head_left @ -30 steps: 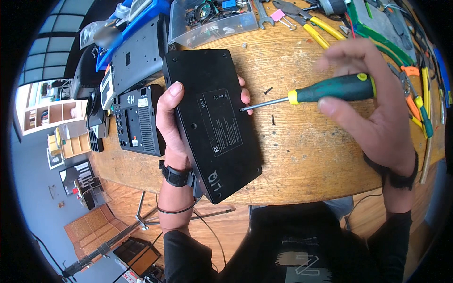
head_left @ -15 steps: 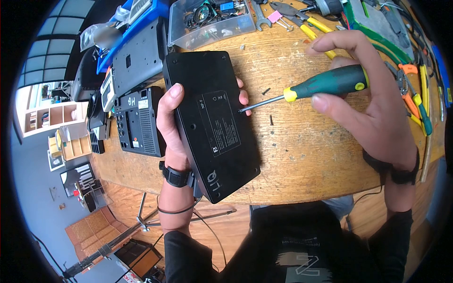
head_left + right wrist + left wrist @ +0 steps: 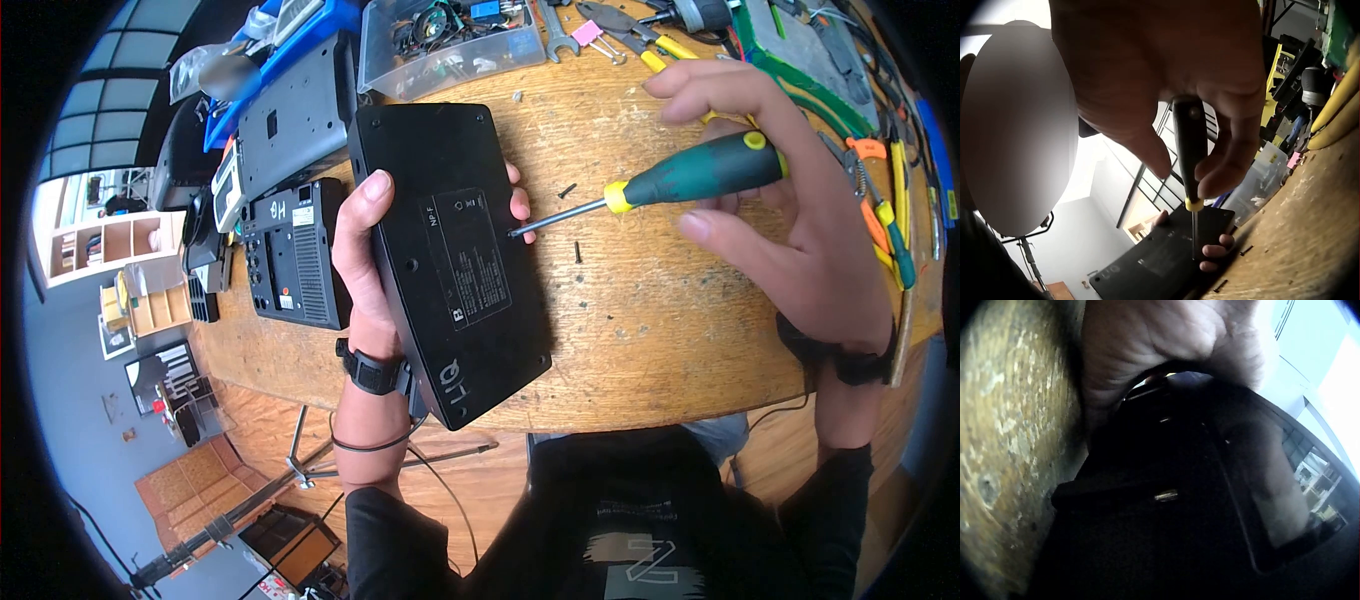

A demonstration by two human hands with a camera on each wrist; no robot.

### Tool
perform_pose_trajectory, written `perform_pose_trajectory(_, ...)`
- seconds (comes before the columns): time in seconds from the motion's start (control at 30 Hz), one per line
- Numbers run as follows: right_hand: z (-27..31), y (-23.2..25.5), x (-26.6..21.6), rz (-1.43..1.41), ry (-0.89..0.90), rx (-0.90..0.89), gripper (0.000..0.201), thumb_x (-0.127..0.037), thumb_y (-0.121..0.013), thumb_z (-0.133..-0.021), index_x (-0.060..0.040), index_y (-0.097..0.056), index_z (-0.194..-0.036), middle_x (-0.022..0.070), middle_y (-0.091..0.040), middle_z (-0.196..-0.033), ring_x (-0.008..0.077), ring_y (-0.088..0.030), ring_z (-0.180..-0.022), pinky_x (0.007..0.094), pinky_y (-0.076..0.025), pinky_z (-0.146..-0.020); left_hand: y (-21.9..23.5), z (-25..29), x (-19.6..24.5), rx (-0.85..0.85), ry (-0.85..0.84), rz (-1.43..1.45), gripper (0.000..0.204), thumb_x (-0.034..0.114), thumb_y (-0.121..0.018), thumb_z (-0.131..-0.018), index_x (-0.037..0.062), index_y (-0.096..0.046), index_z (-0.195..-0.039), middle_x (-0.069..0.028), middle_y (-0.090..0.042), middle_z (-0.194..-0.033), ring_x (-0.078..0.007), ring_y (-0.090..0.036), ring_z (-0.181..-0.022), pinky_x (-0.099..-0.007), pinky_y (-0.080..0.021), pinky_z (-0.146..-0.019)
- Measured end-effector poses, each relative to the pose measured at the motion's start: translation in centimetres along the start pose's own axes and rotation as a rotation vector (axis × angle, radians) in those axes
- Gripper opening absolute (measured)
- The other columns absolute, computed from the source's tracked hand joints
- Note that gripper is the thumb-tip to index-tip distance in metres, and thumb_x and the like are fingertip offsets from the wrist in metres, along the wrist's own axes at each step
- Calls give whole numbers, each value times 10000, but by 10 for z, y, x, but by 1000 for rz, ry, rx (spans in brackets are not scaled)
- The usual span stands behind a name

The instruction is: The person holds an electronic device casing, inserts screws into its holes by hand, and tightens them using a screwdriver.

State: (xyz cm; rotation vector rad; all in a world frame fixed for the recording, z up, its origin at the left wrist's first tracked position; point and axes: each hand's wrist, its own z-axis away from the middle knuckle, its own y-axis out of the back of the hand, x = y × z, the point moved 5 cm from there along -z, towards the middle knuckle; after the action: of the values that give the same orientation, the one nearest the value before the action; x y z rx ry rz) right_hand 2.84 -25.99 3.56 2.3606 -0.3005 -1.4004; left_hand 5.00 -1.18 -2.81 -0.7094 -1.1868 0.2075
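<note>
A black device [image 3: 395, 165] with a printed label is held tilted above the table by my left hand [image 3: 355, 245], thumb over its near face and fingertips showing at its far edge. The screwdriver [image 3: 700, 174], with a green and yellow handle, has its tip at a hole beside the label. My right hand [image 3: 800, 205] curls loosely round the handle's butt end; in the right wrist view the thumb stands off the screwdriver [image 3: 1191, 140] while fingertips lie close to it. Two screws [image 3: 568, 191] [image 3: 578, 253] lie on the wood. The left wrist view is mostly dark device [image 3: 1129, 544].
Another black device [image 3: 300, 255] and a large dark panel [image 3: 300, 120] stand left. A clear parts box [image 3: 455, 70] sits at the back, beside a wrench [image 3: 556, 35]. Pliers [image 3: 610, 22] and a green-edged tray [image 3: 800, 60] are behind; more tools [image 3: 895, 220] line the right of the wooden table [image 3: 650, 350].
The right hand and the screwdriver handle have shifted and turned slightly, and its fingers have spread a little differently. The tip stays at the same hole; the left hand keeps its hold.
</note>
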Motion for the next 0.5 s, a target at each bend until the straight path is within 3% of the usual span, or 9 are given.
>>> perform_pose_trajectory(0.03, 0, 4, 1, -1, -2, 0, 235, -39, -702, -948, -49, -611, -1165, 23, -641, -939, 38, -575, -688, 187, -430, -584, 0, 0, 0, 1, 2, 0, 869, 651, -552, -910, -35, -473, -1436, -257, -622, -1207, -345, -647, -1008, -474, -586, -834)
perform_pose_trajectory(0.1, -1, 5, 1, -110, -1, -238, 236, -61, -715, -948, -43, -621, -1164, 30, -668, -974, 31, -563, -648, 190, -423, -549, 1, 1, 1, 49, 5, -52, 863, 651, -552, -911, -34, -477, -1430, -256, -627, -1198, -346, -647, -1008, -474, -589, -837)
perform_pose_trajectory(0.13, -2, 6, -2, -111, 0, -240, 236, -61, -715, -948, -43, -621, -1164, 30, -668, -974, 31, -563, -648, 190, -423, -549, 1, 2, 1, 51, 4, -51, 863, 651, -552, -911, -34, -477, -1430, -256, -627, -1198, -346, -647, -1008, -474, -589, -837)
perform_pose_trajectory(0.2, -1, 6, 5, 55, -271, -280, 253, -24, -724, -919, -48, -629, -1152, 74, -667, -1125, 45, -579, -673, 204, -451, -572, 2, 1, 0, 37, 11, -17, 863, 653, -555, -910, -37, -482, -1423, -255, -631, -1192, -347, -649, -1012, -474, -592, -842)
perform_pose_trajectory(0.33, -1, 5, 7, 90, -137, -203, 222, -20, -715, -931, -44, -628, -1134, 70, -668, -1058, 28, -546, -621, 190, -431, -559, 3, 1, 0, 19, 15, 4, 865, 654, -558, -909, -40, -485, -1420, -255, -633, -1191, -350, -656, -1013, -475, -596, -841)
perform_pose_trajectory(0.5, 2, 0, 10, -303, -146, -156, 278, -48, -703, -961, -43, -580, -1211, 18, -676, -994, 11, -532, -622, 183, -410, -564, 1, 1, 1, 46, 6, -37, 865, 653, -546, -921, -47, -482, -1424, -249, -638, -1192, -347, -667, -1007, -459, -608, -825)
